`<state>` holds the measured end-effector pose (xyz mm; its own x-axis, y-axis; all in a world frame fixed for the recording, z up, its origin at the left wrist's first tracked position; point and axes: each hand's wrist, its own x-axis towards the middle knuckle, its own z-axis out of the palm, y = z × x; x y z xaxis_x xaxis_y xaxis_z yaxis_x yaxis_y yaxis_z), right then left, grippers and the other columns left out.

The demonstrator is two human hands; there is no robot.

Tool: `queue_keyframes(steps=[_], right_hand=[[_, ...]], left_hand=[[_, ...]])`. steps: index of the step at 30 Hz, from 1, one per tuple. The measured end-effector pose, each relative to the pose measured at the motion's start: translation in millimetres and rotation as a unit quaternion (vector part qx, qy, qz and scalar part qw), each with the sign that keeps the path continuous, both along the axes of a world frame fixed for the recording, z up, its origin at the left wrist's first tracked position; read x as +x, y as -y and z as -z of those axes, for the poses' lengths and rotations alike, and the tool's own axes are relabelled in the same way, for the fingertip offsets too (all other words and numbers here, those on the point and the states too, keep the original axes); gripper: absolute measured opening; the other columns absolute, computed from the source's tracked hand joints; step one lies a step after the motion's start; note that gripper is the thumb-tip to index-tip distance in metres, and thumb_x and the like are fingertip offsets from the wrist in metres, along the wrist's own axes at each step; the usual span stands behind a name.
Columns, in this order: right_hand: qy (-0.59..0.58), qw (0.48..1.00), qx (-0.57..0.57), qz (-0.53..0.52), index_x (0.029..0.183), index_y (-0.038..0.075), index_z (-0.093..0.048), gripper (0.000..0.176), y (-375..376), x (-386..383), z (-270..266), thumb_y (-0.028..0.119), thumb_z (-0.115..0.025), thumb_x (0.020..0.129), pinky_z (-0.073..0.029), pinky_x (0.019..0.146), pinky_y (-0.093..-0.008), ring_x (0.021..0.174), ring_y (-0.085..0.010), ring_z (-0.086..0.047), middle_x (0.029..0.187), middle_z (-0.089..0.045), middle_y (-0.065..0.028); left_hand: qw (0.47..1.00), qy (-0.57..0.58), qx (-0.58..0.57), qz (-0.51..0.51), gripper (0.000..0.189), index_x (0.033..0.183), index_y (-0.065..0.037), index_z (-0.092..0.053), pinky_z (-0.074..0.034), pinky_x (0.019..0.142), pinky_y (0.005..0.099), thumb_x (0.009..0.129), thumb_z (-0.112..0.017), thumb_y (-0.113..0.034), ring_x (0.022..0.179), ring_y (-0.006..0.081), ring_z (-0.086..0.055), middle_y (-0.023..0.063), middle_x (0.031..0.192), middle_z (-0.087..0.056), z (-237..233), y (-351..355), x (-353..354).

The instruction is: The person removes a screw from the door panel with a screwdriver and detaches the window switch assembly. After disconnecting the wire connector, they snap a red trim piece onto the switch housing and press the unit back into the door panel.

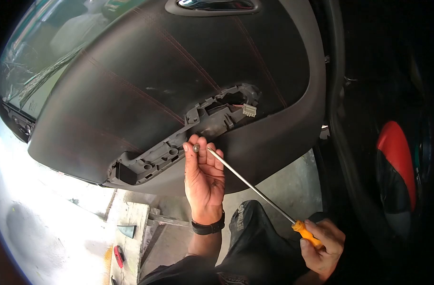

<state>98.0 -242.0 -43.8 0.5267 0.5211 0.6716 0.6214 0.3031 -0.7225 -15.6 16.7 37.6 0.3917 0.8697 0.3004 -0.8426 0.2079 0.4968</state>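
Apparently a car-repair workshop.
A black, red-stitched car door panel (174,80) exposes its grey plastic framework (160,156), near an orange-handled steel screwdriver (252,186) and rough wooden bench (134,218).

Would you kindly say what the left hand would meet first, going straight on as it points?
Probably the grey plastic frame in the car door panel, ahead of the left hand, though depth is unclear.

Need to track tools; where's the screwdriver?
The screwdriver slants across the head view's lower right, orange handle in the right hand, tip beside the left hand.
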Motion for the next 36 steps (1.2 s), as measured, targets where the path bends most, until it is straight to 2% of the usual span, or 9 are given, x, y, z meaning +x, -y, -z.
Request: queue_keyframes(steps=[4, 10, 13, 26, 29, 32, 35, 36], right_hand=[[-0.014, 1.000, 0.002, -0.006, 0.112, 0.001, -0.073, 0.036, -1, -3, -2, 0.016, -0.073, 0.080, -0.046, 0.055, -0.0281, 0.062, -0.0178, -0.059, 0.076, -0.066, -0.0107], [-0.020, 0.999, -0.027, -0.009, 0.114, 0.002, -0.073, 0.035, 2, -2, -1, 0.017, -0.073, 0.082, -0.047, 0.056, -0.0277, 0.064, -0.0173, -0.060, 0.079, -0.066, -0.0097], [-0.034, 0.999, -0.039, -0.012, 0.114, 0.001, -0.073, 0.035, 3, -1, 0, 0.018, -0.073, 0.083, -0.047, 0.057, -0.0275, 0.065, -0.0175, -0.061, 0.079, -0.066, -0.0098], [-0.107, 0.993, -0.032, -0.022, 0.111, -0.003, -0.073, 0.039, 1, -3, -1, 0.025, -0.076, 0.084, -0.049, 0.061, -0.0263, 0.069, -0.0168, -0.064, 0.082, -0.069, -0.0131], [-0.080, 0.996, -0.017, -0.022, 0.112, -0.004, -0.073, 0.037, -1, -1, 1, 0.022, -0.076, 0.084, -0.048, 0.058, -0.0248, 0.063, -0.0150, -0.063, 0.081, -0.069, -0.0128], [-0.195, 0.976, -0.053, -0.080, 0.110, -0.008, -0.070, 0.035, 8, -3, -5, 0.016, -0.075, 0.084, -0.047, 0.052, -0.0235, 0.054, -0.0129, -0.061, 0.079, -0.068, -0.0144], [-0.414, 0.903, -0.061, -0.099, 0.111, -0.011, -0.066, 0.035, 14, -15, -6, 0.009, -0.074, 0.082, -0.046, 0.045, -0.0230, 0.048, -0.0113, -0.057, 0.076, -0.067, -0.0156], [-0.421, 0.900, -0.054, -0.100, 0.111, -0.011, -0.065, 0.035, 11, -18, -9, 0.008, -0.073, 0.082, -0.046, 0.045, -0.0237, 0.048, -0.0113, -0.058, 0.076, -0.067, -0.0157]], left_hand=[[0.999, -0.031, 0.011, -0.003, 0.026, 0.120, -0.010, -0.064, -0.063, 0.083, 0.0350, 0.105, -0.055, -0.029, 0.095, 0.0161, -0.073, 0.0040, 0.107, -0.074, 1, 2, 1], [0.998, -0.021, 0.046, 0.043, 0.034, 0.125, -0.003, -0.061, -0.061, 0.084, 0.0347, 0.105, -0.057, -0.030, 0.095, 0.0178, -0.071, 0.0076, 0.109, -0.072, 6, -1, 1], [0.998, -0.013, 0.045, 0.047, 0.031, 0.127, -0.004, -0.059, -0.065, 0.082, 0.0353, 0.106, -0.052, -0.025, 0.093, 0.0175, -0.074, 0.0081, 0.110, -0.074, 6, -2, 2], [0.997, -0.003, 0.054, 0.053, 0.032, 0.129, 0.001, -0.057, -0.064, 0.084, 0.0359, 0.107, -0.051, -0.020, 0.098, 0.0199, -0.074, 0.0130, 0.114, -0.072, 5, -2, 4], [0.996, -0.019, 0.070, 0.043, 0.032, 0.129, 0.002, -0.058, -0.064, 0.084, 0.0358, 0.107, -0.051, -0.021, 0.096, 0.0200, -0.073, 0.0128, 0.111, -0.072, 5, -1, 5], [0.993, -0.049, 0.100, 0.025, 0.033, 0.128, 0.003, -0.059, -0.063, 0.084, 0.0359, 0.108, -0.050, -0.021, 0.094, 0.0210, -0.073, 0.0131, 0.110, -0.072, 7, -1, 5], [0.990, -0.078, 0.113, 0.006, 0.034, 0.128, 0.003, -0.059, -0.063, 0.083, 0.0356, 0.108, -0.050, -0.022, 0.092, 0.0208, -0.074, 0.0130, 0.109, -0.072, 10, -3, 6], [0.991, -0.078, 0.105, 0.007, 0.034, 0.128, 0.003, -0.059, -0.063, 0.083, 0.0355, 0.108, -0.051, -0.023, 0.091, 0.0205, -0.074, 0.0127, 0.108, -0.072, 10, -4, 7]])
